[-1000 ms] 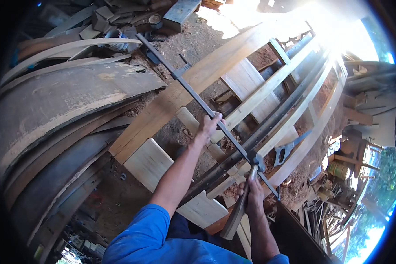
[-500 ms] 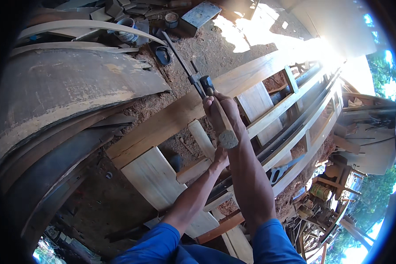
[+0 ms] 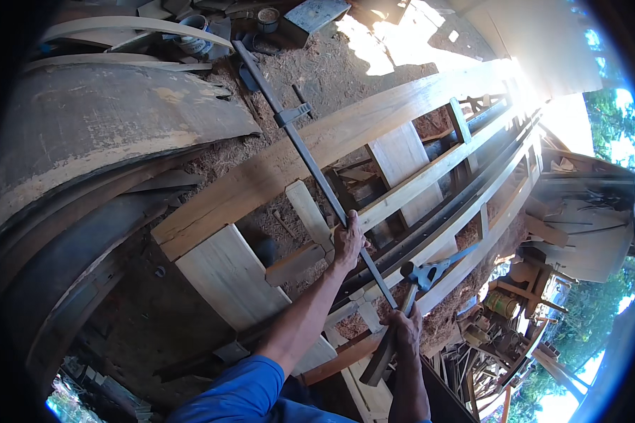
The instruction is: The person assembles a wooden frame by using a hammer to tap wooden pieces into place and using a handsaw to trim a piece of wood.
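Observation:
My left hand point(image 3: 348, 241) is wrapped round the long dark steel bar of a bar clamp point(image 3: 322, 185). The bar slants across the wooden frame point(image 3: 275, 158); its sliding jaw and screw sit toward the far end, over the wide outer plank. Lower right, my right hand point(image 3: 404, 330) grips a hammer point(image 3: 384, 354) by its wooden handle, the dark head pointing up and away from me. The near end of the clamp bar meets or passes close to that hand; whether it touches cannot be told. Just behind the hammer head, a handsaw point(image 3: 441, 266) lies on the frame's rails.
Large curved, weathered boards point(image 3: 113, 127) stand stacked on the left. A bucket point(image 3: 194, 35) and a box-shaped block point(image 3: 316, 20) are at the back, on shaving-strewn ground. Scrap wood and a tin point(image 3: 501, 304) pile up at right. Bright sunlight glares at the far end.
My hands were close together with hammer and clamp over the outer plank. Now they are apart: the right has brought the hammer down to the right, and the clamp bar lies lengthwise across the frame.

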{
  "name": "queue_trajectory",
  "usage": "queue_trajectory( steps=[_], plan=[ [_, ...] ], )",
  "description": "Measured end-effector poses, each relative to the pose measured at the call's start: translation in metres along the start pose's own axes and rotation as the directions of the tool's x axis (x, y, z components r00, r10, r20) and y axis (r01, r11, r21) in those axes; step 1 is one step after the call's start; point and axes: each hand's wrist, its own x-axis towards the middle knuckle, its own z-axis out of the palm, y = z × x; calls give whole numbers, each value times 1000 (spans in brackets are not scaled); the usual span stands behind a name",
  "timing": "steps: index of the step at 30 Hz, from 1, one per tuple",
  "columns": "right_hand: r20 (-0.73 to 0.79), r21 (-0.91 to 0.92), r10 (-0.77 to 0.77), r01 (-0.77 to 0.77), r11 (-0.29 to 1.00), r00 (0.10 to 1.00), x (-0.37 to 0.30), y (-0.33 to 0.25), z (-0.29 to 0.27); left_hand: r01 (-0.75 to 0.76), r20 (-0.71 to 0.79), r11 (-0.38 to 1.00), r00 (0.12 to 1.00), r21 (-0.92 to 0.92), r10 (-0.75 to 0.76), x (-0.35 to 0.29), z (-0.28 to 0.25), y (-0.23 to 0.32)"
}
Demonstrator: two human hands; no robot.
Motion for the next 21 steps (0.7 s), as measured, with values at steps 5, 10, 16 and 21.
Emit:
queue_trajectory(
  steps=[5,10,16,21],
  plan=[
    [-216,-128,87,-117,985,972,-36,100,-69,46,-36,999,998,-22,-47,-2,-4,-5],
    [-362,-177,-23,-44,983,932,-65,148,-80,-34,60,999,998,-14,35,-26,12,8],
    [-347,-185,-46,-20,983,937,-130,174,-105,31,347,999,938,-45,-13,-105,69,6],
    [-454,-53,-137,126,991,880,-201,142,-124,-12,563,994,824,-106,70,-183,170,37]
  ],
)
